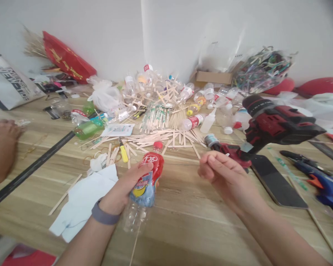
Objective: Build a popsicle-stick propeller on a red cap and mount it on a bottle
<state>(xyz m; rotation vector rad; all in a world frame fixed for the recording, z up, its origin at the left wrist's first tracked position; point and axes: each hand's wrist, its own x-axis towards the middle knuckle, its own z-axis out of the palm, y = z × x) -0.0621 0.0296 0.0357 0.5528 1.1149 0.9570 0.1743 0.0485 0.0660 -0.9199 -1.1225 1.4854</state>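
My left hand (127, 184), with a grey band on its wrist, is wrapped round a clear plastic bottle (152, 168). The bottle has a red cap and a red and blue printed label; it leans with its cap pointing away from me, and its bare clear base shows below the label. To the right, my right hand (226, 171) is raised over the table with thumb and fingertips pinched together. Whatever sits in that pinch, if anything, is too small to make out. Just beyond the right hand stands a red and black cordless drill (280, 122).
Craft sticks (155, 138) and several plastic bottles (192, 122) fill the back. On the right lie a phone (277, 181) and a blue glue gun (327, 184). White paper (86, 203) and a dark strip (33, 168) lie left, near another person's hand (2, 144).
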